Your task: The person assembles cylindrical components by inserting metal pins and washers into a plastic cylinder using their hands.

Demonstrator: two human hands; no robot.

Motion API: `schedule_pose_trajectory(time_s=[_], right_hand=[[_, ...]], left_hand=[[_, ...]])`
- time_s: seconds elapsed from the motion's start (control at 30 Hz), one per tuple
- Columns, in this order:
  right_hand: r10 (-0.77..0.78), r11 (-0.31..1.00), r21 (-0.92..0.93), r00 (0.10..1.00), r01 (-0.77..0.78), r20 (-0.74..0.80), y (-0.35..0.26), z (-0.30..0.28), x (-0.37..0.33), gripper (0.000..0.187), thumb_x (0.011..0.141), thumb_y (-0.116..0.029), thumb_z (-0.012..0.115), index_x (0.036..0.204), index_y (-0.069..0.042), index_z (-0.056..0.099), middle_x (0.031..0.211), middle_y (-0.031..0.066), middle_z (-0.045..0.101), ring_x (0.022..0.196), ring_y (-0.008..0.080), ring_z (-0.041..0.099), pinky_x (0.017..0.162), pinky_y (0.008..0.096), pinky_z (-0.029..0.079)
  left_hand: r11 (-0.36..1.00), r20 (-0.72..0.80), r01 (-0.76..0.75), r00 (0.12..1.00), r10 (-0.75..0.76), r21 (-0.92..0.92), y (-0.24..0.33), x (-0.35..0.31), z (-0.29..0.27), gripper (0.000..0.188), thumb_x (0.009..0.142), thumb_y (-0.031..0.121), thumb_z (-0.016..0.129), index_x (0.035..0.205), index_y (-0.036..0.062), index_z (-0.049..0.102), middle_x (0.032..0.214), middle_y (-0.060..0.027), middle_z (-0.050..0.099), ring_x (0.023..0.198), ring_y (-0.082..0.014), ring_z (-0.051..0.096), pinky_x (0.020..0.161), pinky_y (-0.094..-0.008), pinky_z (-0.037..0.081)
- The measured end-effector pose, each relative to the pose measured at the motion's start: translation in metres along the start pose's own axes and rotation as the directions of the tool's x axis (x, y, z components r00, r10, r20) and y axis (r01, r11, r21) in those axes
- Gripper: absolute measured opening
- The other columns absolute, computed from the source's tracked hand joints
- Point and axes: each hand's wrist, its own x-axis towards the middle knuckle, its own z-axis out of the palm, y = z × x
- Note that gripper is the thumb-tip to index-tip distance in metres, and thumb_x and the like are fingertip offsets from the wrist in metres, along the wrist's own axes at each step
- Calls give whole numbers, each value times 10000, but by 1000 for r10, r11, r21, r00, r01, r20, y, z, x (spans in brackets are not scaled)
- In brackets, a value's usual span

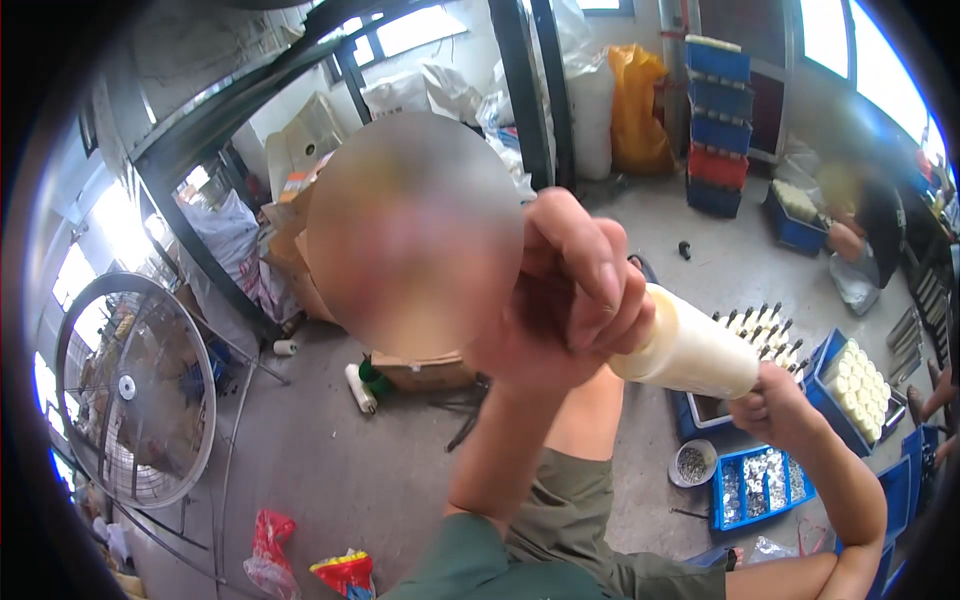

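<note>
A smooth cream-coloured plastic roller (700,350) is held up in the air, slanting down to the right. My left hand (575,290) is closed, its fingers curled around the roller's upper left end, which they cover. At the lower right end, my right hand (775,405) grips the roller with bent fingers. A round blurred patch hides what lies beside my left hand. Below the roller stands a blue crate (690,415) with cream pieces bearing dark upright pins (765,335). A blue divided tray (735,517) of small metal parts lies under my right forearm.
A white cup (693,463) of small metal parts stands beside the tray. At right, a blue crate (835,415) holds cream cylinders. A large fan (135,390) stands at left, stacked bins (720,120) at the back. Another person (870,220) works at far right.
</note>
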Motion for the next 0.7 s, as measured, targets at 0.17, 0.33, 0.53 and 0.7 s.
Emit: schedule_pose_trajectory(time_s=[0.17,0.33,0.53,0.7], right_hand=[[-235,935,-318,943,154,-234,-16,-11,-20,499,1047,-497,489,800,-76,590,643,7,556,503,90,485,444,216,362],[-514,693,-708,782,136,-352,-6,-96,-12,356,1045,-331,543,911,-19,651,734,-5,611,626,61,558,534,216,448],[-373,544,-819,822,-182,-430,36,-165,-2,292,963,-276,631,945,11,681,752,77,687,659,173,658,595,300,517],[-145,-56,-933,928,-354,-343,83,-220,-3,290,895,-267,684,960,16,700,798,147,721,707,265,703,652,369,549]], left_hand=[[739,-221,7,956,193,674,86,42,58,591,1056,556,388,962,-3,553,614,4,367,436,-69,269,398,-252,253],[332,-421,381,906,55,863,193,-16,52,427,1056,405,485,917,7,555,577,25,355,401,-46,245,381,-227,207],[136,-919,933,288,268,332,256,-189,-54,295,986,232,644,761,43,615,514,40,415,360,-32,321,334,-239,213],[117,-808,993,-67,586,3,302,-386,-142,264,939,179,662,724,35,609,553,30,470,416,-63,377,367,-274,269]])
